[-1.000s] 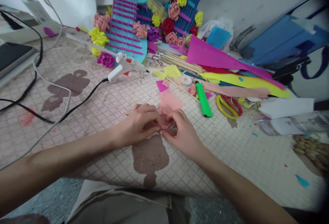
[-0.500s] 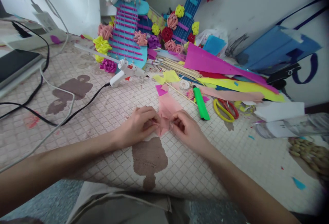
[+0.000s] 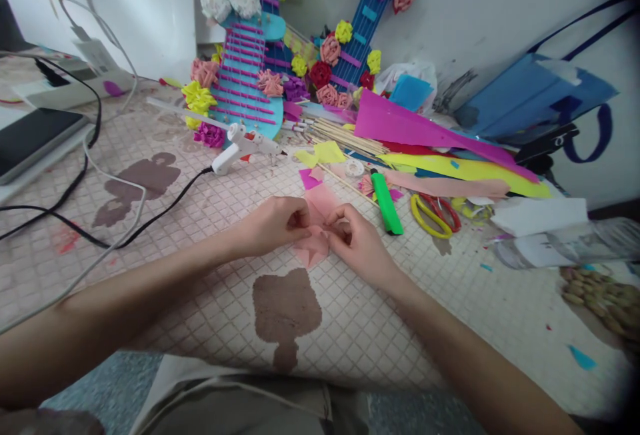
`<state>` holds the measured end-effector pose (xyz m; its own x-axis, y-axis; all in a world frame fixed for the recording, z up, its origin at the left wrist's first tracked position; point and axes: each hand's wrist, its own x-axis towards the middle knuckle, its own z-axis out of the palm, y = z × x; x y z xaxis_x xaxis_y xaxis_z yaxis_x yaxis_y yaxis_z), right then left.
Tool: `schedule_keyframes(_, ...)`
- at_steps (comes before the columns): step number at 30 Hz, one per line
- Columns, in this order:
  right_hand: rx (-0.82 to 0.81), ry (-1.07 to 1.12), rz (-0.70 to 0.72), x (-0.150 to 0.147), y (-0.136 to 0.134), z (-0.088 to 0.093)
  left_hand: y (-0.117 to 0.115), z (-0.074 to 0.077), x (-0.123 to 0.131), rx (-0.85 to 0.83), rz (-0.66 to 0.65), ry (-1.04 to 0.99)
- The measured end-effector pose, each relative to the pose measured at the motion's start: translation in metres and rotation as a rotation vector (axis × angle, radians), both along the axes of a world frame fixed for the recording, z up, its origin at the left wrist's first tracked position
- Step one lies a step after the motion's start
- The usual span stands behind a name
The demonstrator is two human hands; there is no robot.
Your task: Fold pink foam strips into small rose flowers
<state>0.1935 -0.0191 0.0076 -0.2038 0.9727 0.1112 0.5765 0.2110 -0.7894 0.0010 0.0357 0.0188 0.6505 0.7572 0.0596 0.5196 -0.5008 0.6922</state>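
Our left hand (image 3: 273, 223) and right hand (image 3: 357, 243) pinched a small folded pink paper piece (image 3: 314, 243) between fingertips. A white glue gun (image 3: 239, 144) and a green marker (image 3: 387, 194) lay nearby.

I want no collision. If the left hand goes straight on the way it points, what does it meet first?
Probably the right hand: the left hand points right, across the pink paper both pinch, though depth is unclear.

Soft, even daylight with weak shadows. The centre is sharp; edges are stretched and blurred, and the right corners turn dark.
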Motion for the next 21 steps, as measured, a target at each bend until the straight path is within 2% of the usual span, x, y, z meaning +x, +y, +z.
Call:
schedule_keyframes(4,-0.051,0.197,0.036,0.004,-0.002,-0.005,0.001,0.002,-0.002,-0.211,-0.020,-0.187)
schedule_keyframes(9,-0.060,0.254,0.071,0.003,-0.003,-0.003,0.000,-0.003,0.000,-0.451,-0.008,-0.441)
schedule_keyframes(12,-0.087,0.262,0.073,0.003,-0.006,0.000,0.000,-0.007,-0.003,-0.492,-0.044,-0.460)
schedule_keyframes(16,-0.071,0.215,0.093,0.006,-0.009,0.000,0.000,-0.007,-0.009,-0.497,-0.126,-0.362)
schedule_keyframes(21,0.144,0.010,0.110,0.010,-0.013,-0.004,0.002,-0.006,-0.012,-0.453,-0.135,-0.361)
